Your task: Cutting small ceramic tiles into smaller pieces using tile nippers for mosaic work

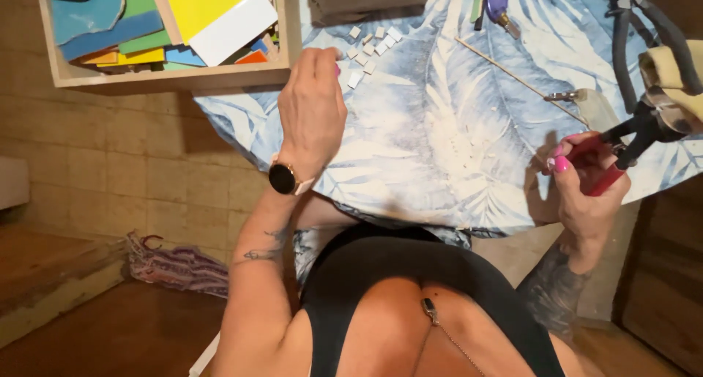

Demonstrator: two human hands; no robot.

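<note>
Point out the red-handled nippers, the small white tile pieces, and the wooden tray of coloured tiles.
red-handled nippers (611, 173): head view, on the red handle in the right hand.
small white tile pieces (356, 79): head view, on one square by the left hand.
wooden tray (183, 76): head view, on its front rim.

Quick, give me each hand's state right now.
Left hand: fingers curled, reaching at the small white tiles; whether it pinches one cannot be told.
Right hand: closed on red-handled nippers.

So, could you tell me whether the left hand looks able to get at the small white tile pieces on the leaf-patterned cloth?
Probably yes: the left hand already has its fingertips beside the small white tile pieces, and nothing lies between them on the cloth.
</note>
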